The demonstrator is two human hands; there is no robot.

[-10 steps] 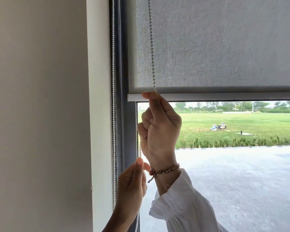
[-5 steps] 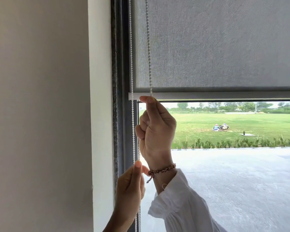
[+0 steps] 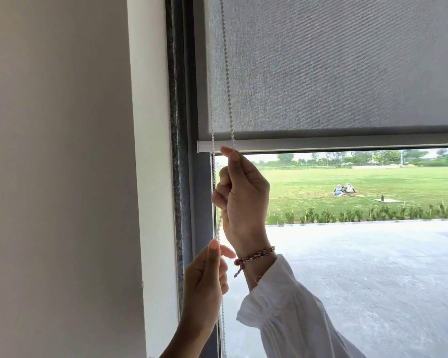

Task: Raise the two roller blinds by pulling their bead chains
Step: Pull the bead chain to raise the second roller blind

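Head view: a grey roller blind (image 3: 334, 68) covers the upper part of the window, its white bottom rail (image 3: 347, 146) hanging level just above the right hand. Only this one blind shows. The white bead chain (image 3: 226, 73) runs down in front of the fabric near the blind's left edge as two strands — one on the right that ends in the right hand, one on the left that drops past the rail beside the dark window frame (image 3: 186, 177).

The right hand (image 3: 242, 200) is raised just under the rail, its grip pinched together on the right strand between thumb and forefinger, the other fingers curled in. A braided bracelet (image 3: 255, 255) circles that wrist above a white sleeve (image 3: 295, 313).

The left hand (image 3: 204, 282) sits lower and just beside the right wrist, its grip closed on the left strand at the thumb tip — the chain carries on below it toward the bottom edge.

Beyond the glass lie grey paving (image 3: 360, 280), a low hedge line and a green lawn (image 3: 373, 184). A pale wall (image 3: 57, 177) fills the left.
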